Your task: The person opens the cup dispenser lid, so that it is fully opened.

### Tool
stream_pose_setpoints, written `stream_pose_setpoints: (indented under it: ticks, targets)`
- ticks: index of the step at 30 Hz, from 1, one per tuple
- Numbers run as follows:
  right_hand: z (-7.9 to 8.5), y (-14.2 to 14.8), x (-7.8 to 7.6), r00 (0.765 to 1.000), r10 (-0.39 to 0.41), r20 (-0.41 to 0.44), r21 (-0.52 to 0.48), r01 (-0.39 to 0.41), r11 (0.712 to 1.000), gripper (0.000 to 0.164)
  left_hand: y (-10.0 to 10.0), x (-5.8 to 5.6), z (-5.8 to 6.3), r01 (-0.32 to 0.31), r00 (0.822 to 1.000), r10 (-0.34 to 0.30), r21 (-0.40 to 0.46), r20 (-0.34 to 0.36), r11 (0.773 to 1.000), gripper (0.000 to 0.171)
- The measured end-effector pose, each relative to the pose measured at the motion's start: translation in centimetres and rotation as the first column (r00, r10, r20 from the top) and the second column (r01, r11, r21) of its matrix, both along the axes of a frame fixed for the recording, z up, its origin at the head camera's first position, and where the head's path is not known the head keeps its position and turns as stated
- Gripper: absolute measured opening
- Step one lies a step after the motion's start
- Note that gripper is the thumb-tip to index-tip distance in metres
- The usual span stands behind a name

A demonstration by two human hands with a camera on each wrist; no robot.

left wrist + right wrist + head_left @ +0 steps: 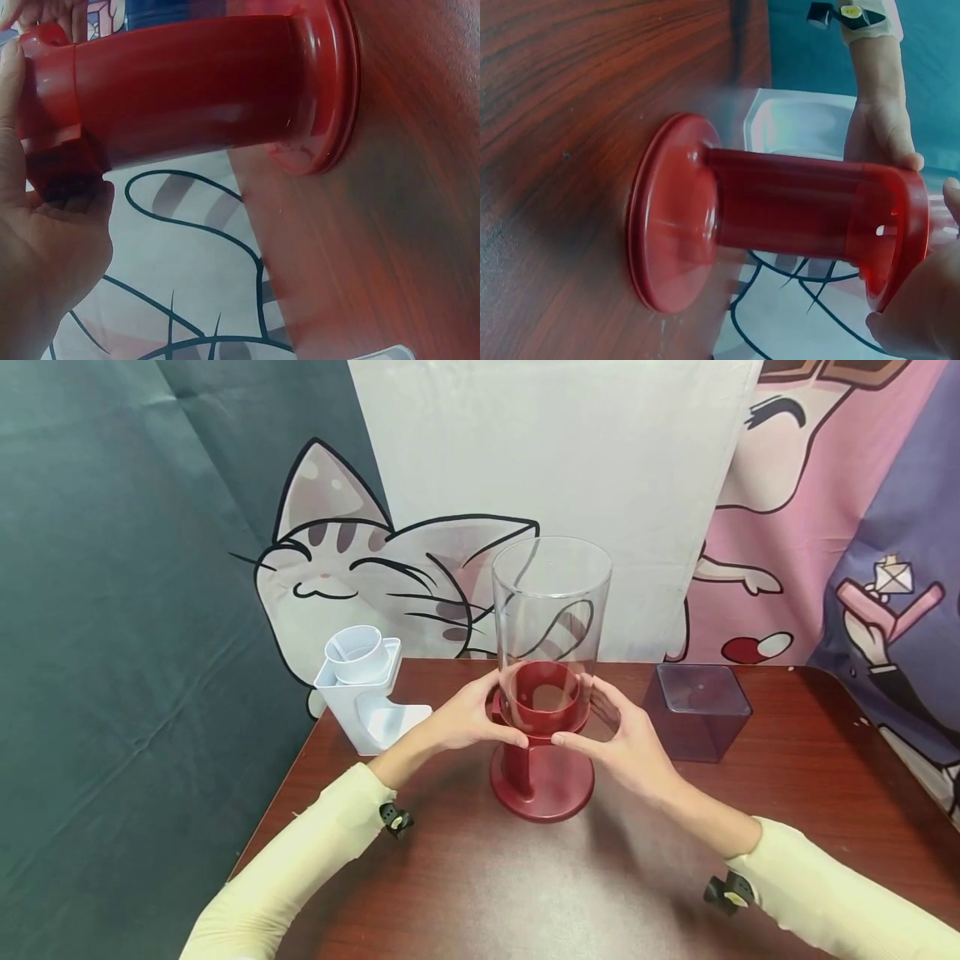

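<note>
In the middle of the table stands a red stand (562, 785) with a round base, an upright column and a ring-shaped collar at the top. A clear open-topped cylinder (551, 618) rises from that collar. My left hand (471, 717) grips the collar from the left, its thumb along the front. From the right, my right hand (630, 745) holds the same collar, thumb in front and fingers round the side. The thumb tips nearly meet. In the left wrist view the red column (187, 90) shows below the left hand, and the base (671, 217) sits on the wood in the right wrist view.
At the back left stands a white plastic holder (341, 714) with a round cup-like top and a low tray. A dark translucent purple box (697, 714) is at the back right. Behind the wooden table (480, 893) hangs a cartoon-printed cloth (585, 460).
</note>
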State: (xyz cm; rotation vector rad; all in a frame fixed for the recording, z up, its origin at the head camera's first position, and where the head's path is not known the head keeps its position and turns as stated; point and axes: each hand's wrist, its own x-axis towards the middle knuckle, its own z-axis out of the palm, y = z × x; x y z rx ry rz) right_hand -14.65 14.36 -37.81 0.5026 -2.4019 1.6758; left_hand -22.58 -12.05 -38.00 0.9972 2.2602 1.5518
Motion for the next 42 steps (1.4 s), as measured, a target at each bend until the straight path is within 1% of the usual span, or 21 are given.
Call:
stream_pose_setpoints:
  ticks: [4, 9, 13, 17, 24, 28, 36, 42]
  targets:
    - [0.0, 0.2, -0.3, 1.000, 0.021, 0.010, 0.009, -0.022, 1.000, 0.088, 0.3, 0.4, -0.2, -0.015, 1.000, 0.015, 0.010, 0.005, 1.000, 0.097]
    - [-0.2, 0.4, -0.5, 0.999, 0.028, 0.017, 0.024, -0.028, 0.999, 0.091, 0.5, 0.8, -0.5, -0.071, 0.997, 0.071, 0.001, -0.025, 0.997, 0.097]
    - [-0.2, 0.4, -0.5, 0.999, 0.027, 0.018, 0.023, -0.027, 0.999, 0.090, 0.7, 1.0, -0.8, -0.095, 0.995, 0.095, 0.002, -0.041, 0.996, 0.097]
    - [-0.3, 0.4, -0.6, 0.999, 0.033, 0.015, -0.004, -0.033, 0.999, 0.086, 0.9, 1.1, -1.0, -0.085, 0.996, 0.085, 0.018, -0.032, 0.996, 0.097]
    - [-0.3, 0.3, -0.8, 0.999, 0.038, 0.003, -0.032, -0.038, 0.999, 0.083, 1.2, 1.1, -1.1, -0.040, 0.999, 0.040, 0.074, -0.002, 0.996, 0.102]
    - [-0.4, 0.3, -0.8, 0.999, 0.047, 0.000, -0.039, -0.047, 0.998, 0.083, 1.3, 1.1, -1.4, -0.042, 0.999, 0.041, 0.096, 0.014, 0.994, 0.104]
    - [-0.1, 0.2, -0.7, 0.998, 0.054, 0.010, -0.030, -0.054, 0.998, 0.087, 1.3, 1.1, -1.7, -0.057, 0.998, 0.054, 0.106, 0.033, 0.993, 0.096]
    - [0.8, 0.2, -1.1, 0.997, 0.070, -0.010, -0.016, -0.070, 0.997, 0.087, 1.2, 1.3, -1.6, -0.057, 0.998, 0.054, 0.098, 0.038, 0.994, 0.096]
